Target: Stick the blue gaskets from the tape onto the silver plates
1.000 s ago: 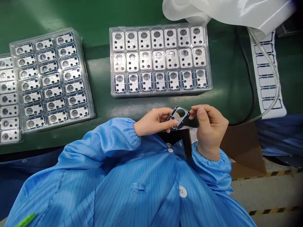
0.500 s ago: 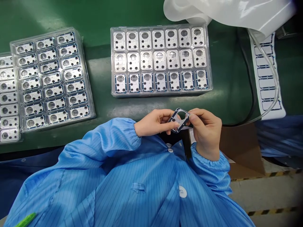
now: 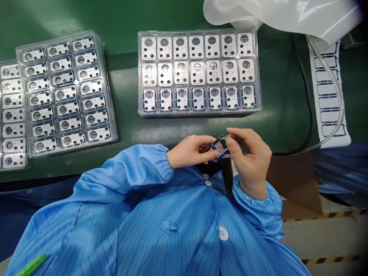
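My left hand (image 3: pixel 191 151) pinches a small metal plate (image 3: pixel 215 148) with a dark blue border and a large round opening near one end. The plate is tilted, held just beyond the table's near edge. My right hand (image 3: pixel 254 159) is at the plate's right end, its thumb and forefinger apart. Whether the right thumb touches the plate's edge I cannot tell. Beyond my hands lies a clear plastic tray (image 3: pixel 258 109) of similar plates in rows; the nearest row shows blue borders, the farther two rows look plain metal.
To the left, more clear trays (image 3: pixel 113 134) of plates stand on the green table (image 3: pixel 126 82). At right are a black cable (image 3: pixel 307 96), a clear tube (image 3: pixel 342 103) and a white sheet of blue frame-shaped pieces (image 3: pixel 327 90). White film (image 3: pixel 276 15) hangs over the back. Below sits a cardboard box (image 3: pixel 300 180).
The plate has tipped to a steeper angle in my left hand. My right thumb and forefinger, closed at the plate's corner before, have spread apart. The whole view has shifted slightly.
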The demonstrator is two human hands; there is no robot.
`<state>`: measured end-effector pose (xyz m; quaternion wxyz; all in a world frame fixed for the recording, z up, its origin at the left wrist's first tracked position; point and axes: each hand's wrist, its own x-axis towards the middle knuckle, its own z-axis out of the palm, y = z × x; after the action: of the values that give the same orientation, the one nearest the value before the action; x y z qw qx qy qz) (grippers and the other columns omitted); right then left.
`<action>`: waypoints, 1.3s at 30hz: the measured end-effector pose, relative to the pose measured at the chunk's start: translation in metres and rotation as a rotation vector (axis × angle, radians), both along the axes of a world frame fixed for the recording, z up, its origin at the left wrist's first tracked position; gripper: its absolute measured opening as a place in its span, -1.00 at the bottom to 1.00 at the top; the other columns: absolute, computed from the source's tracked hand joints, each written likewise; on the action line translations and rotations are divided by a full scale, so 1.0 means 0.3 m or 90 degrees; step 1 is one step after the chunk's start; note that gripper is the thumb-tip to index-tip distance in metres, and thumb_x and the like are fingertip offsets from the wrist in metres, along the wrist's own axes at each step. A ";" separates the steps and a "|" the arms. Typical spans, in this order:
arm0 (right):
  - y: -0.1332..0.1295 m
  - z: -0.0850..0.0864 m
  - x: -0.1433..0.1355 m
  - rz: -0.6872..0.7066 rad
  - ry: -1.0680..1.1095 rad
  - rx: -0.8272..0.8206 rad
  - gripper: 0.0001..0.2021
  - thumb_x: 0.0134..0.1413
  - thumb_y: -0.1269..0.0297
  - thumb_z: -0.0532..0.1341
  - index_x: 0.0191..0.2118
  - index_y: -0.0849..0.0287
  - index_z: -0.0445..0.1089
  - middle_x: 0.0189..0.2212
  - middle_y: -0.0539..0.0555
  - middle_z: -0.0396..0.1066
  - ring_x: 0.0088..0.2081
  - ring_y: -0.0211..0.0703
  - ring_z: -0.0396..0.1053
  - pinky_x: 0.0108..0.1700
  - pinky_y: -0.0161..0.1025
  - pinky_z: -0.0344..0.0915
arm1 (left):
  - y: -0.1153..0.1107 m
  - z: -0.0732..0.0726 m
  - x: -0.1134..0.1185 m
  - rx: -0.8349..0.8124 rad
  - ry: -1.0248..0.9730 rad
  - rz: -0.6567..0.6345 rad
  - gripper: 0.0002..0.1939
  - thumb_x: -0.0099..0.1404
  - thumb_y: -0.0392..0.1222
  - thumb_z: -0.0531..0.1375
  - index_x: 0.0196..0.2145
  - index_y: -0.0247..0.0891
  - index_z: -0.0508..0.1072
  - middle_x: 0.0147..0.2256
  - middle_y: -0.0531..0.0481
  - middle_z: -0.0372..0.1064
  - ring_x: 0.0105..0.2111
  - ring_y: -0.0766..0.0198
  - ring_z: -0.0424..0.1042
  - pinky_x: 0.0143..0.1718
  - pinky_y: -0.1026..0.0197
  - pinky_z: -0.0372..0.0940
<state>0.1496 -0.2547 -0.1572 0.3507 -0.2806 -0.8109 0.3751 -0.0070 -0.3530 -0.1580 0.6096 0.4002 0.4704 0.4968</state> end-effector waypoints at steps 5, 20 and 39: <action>0.003 0.012 -0.014 0.033 -0.033 0.210 -0.79 0.18 0.37 0.26 -0.08 0.04 0.53 -0.24 0.09 0.50 -0.23 -0.08 0.50 -0.19 -0.10 0.49 | -0.001 0.002 -0.001 -0.008 0.012 -0.003 -0.79 0.30 -0.10 0.25 -0.29 -0.32 0.39 -0.48 0.15 0.28 -0.52 0.45 0.35 -0.44 0.32 0.23; 0.018 -0.021 -0.015 0.037 -0.022 0.315 -0.75 0.13 0.41 0.31 -0.08 -0.01 0.51 -0.20 0.07 0.55 -0.22 -0.03 0.54 -0.19 -0.07 0.51 | 0.006 -0.001 -0.003 -0.003 -0.017 0.005 -0.82 0.28 -0.15 0.24 -0.35 -0.31 0.34 -0.49 0.15 0.24 -0.53 0.44 0.35 -0.45 0.31 0.28; 0.009 -0.021 -0.037 0.048 0.027 0.137 -0.92 0.14 0.45 0.27 -0.31 0.12 0.43 -0.31 0.07 0.54 -0.22 -0.07 0.52 -0.14 -0.08 0.45 | 0.001 0.001 -0.012 0.024 0.200 -0.035 -0.80 0.32 -0.11 0.14 -0.39 -0.28 0.30 -0.51 0.15 0.19 -0.49 0.41 0.26 -0.44 0.30 0.10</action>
<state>0.1386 -0.2521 -0.1637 0.3816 -0.2028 -0.8488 0.3045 -0.0106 -0.3529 -0.1577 0.5343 0.4968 0.5396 0.4201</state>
